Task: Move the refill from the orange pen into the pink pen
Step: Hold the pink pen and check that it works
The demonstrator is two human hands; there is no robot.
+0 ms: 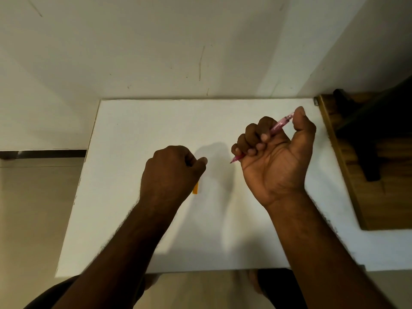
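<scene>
My right hand (274, 152) is raised over the right side of the white table (133, 134), palm towards me, fingers curled round the pink pen (279, 124). The pen lies slanted through the fist: its tip pokes out at lower left and my thumb rests on its top end at upper right. My left hand (169, 172) is a closed fist over the table's middle, back of the hand up. A short orange piece (195, 188), an end of the orange pen, shows below that fist. The rest of it is hidden, and I see no loose refill.
A wooden board (347, 175) with a dark object (365, 139) on it adjoins the table's right edge. A white wall stands right behind the table. The floor lies to the left, and my feet show below the near edge.
</scene>
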